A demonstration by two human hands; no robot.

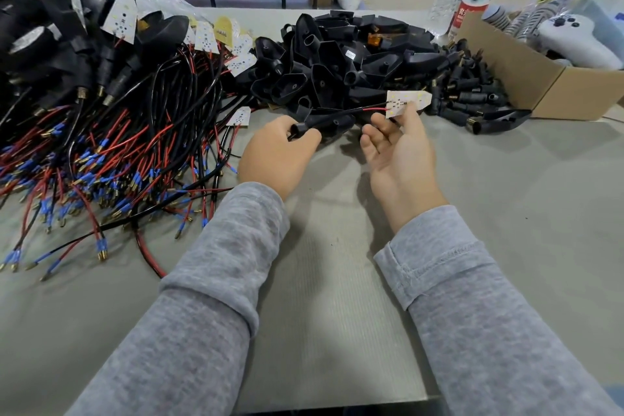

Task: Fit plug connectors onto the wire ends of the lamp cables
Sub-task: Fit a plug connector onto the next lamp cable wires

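While the left hand [277,152] curls round a black plug connector [302,128] threaded on the lamp cable [351,113], the right hand [398,152] lies palm up, mostly open, fingertips pinching the white LED board [407,104] at the cable's far end; assembly held just above the grey table [337,280], in front of the heap of black housings [337,67]; cable looks light and limp, board thin and likely fragile; best gripped at connector body and board edges, not the thin wires.

Operator: grey long sleeves, bare hands.
Left sleeve [202,280] heathered fleece; right sleeve [472,297] has a stitched, turned-back cuff.
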